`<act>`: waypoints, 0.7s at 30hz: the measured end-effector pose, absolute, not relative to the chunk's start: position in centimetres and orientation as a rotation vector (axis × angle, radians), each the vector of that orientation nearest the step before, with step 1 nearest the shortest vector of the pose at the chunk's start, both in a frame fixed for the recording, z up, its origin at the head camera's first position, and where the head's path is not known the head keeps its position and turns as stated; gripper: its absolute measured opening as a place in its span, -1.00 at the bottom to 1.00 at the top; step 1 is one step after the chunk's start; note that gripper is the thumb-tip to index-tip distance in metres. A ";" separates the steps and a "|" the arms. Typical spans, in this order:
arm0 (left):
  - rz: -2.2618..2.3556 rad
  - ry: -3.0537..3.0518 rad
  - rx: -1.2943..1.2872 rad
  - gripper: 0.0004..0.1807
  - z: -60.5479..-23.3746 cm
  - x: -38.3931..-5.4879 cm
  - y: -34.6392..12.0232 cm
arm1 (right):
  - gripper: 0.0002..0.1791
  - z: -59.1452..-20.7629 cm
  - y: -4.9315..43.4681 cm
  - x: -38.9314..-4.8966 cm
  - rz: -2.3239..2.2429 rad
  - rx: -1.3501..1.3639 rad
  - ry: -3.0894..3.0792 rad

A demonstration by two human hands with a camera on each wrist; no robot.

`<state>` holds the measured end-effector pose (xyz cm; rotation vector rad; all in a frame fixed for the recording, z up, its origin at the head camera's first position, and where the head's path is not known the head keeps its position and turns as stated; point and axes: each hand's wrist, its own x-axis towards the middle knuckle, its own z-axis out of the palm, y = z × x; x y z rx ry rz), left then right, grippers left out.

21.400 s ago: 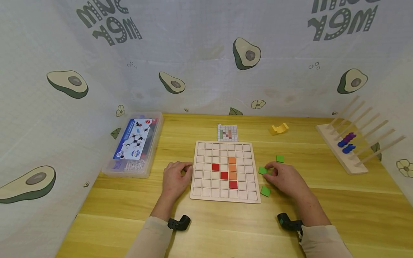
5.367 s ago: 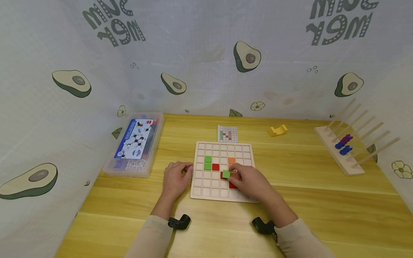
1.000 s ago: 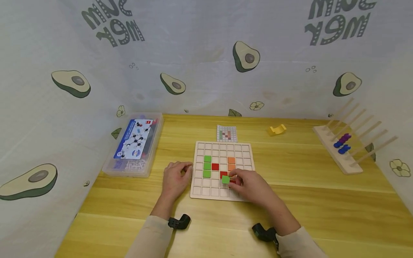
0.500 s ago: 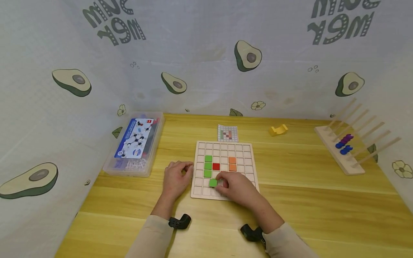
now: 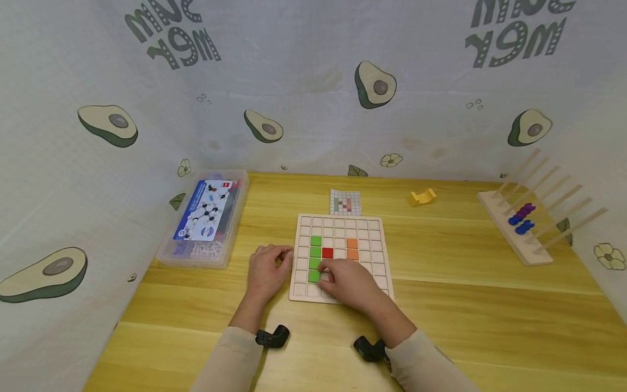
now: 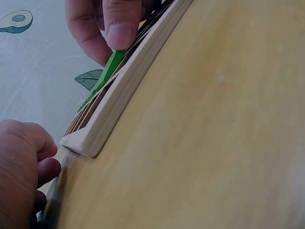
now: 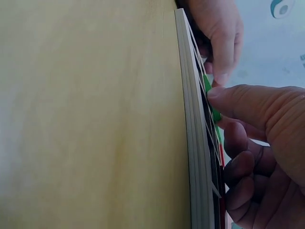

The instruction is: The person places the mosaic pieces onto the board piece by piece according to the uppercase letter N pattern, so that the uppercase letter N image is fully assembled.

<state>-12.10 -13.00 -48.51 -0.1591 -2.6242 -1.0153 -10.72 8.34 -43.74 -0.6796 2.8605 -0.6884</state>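
A wooden grid board (image 5: pixel 340 224) lies mid-table in the head view. My right hand (image 5: pixel 354 284) reaches over it, thumb and finger pinching a green tile (image 5: pixel 313 276) at the near end of a column of green tiles (image 5: pixel 315 251). In the right wrist view the thumb (image 7: pixel 243 102) presses against green. A red tile (image 5: pixel 327 252) and two orange tiles (image 5: pixel 352 248) show on the board; my right hand hides squares near them. My left hand (image 5: pixel 266 272) rests on the table, relaxed fingertips at the board's left edge, holding nothing.
A small printed grid card (image 5: pixel 345 202) lies behind the board. A clear plastic case (image 5: pixel 203 218) stands at left. To the right are a yellow curved block (image 5: pixel 423 197) and a wooden peg rack (image 5: pixel 514 228) with blue and purple pieces. A patterned cloth hangs behind.
Green tiles once loose right of the board now form a column on it. Within the last second my right hand has moved left and lowered its green tile there. My left hand stays put.
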 end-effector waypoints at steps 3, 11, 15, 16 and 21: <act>-1.010 -2.629 -0.151 -0.80 -48.5 -12.1 -13.0 | -0.77 -43.7 8.2 -10.7 -0.680 -0.687 2.862; -1.014 -2.629 -0.149 -0.81 -48.6 -12.1 -13.3 | -0.75 -43.5 8.1 -10.6 -0.701 -0.659 2.848; -1.009 -2.614 -0.165 -0.82 -48.7 -12.2 -13.4 | -0.74 -43.2 8.9 -10.4 -0.741 -0.610 2.837; -1.010 -2.612 -0.169 -0.82 -48.8 -12.2 -13.4 | -0.74 -43.1 9.3 -10.4 -0.750 -0.589 2.832; -1.037 -2.625 -0.159 -0.81 -48.7 -12.1 -13.4 | -0.70 -42.7 13.0 -10.7 -0.737 -0.441 2.840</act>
